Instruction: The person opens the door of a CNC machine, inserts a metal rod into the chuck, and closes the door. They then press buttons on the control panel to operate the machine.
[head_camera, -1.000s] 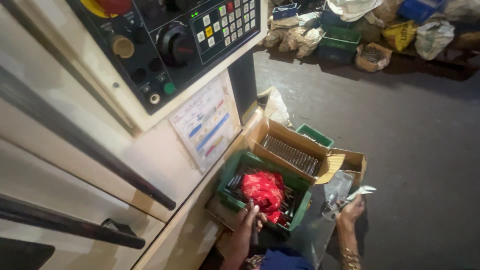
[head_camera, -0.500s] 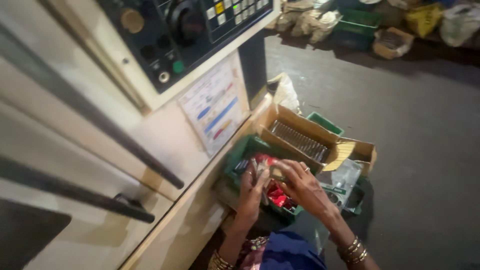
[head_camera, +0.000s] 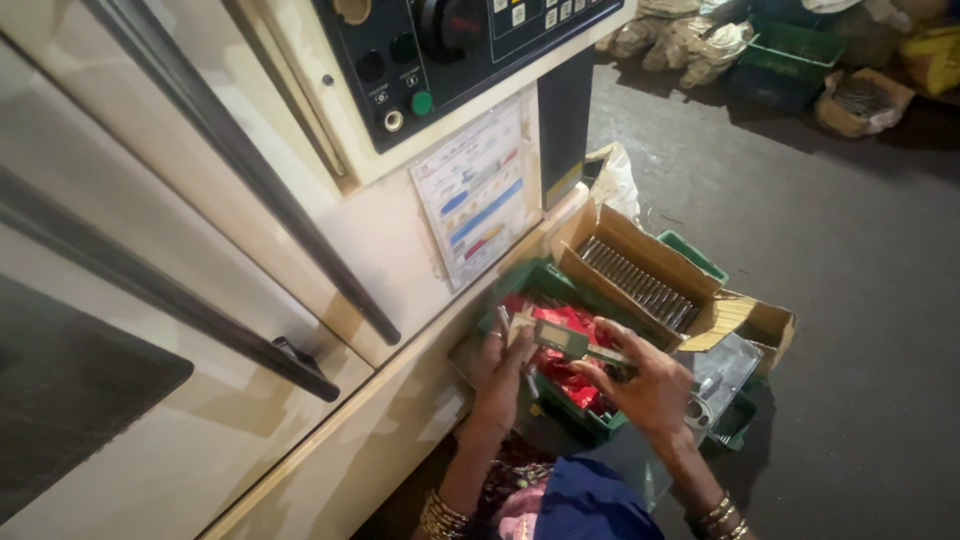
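Digital calipers (head_camera: 572, 343), with a grey display block on a slim metal beam, sit between both hands above a green crate (head_camera: 575, 415) on the floor. Nearest the camera are the forearms, each with gold bangles at the wrist, and a blue cloth over the lap. The left hand (head_camera: 500, 370) is curled around the near end of the calipers, fingers closed on the jaw end by the display. The right hand (head_camera: 650, 385) grips the far end of the beam, fingers wrapped and thumb on top. What lies between the measuring jaws is too small to tell. Under the hands the crate holds a red cloth (head_camera: 565, 355). Just beside the right hand lies a clear plastic tray (head_camera: 725, 365) with small metal pieces. Beyond the crate an open cardboard box (head_camera: 640, 270) holds a row of dark metal rods lying side by side. On the left rises a cream machine cabinet (head_camera: 150, 200) with a long dark door handle, a printed chart (head_camera: 475, 195) and a dark control panel (head_camera: 450, 50) with knobs and keys. Far across the grey floor stand sacks and another green crate (head_camera: 785, 60).
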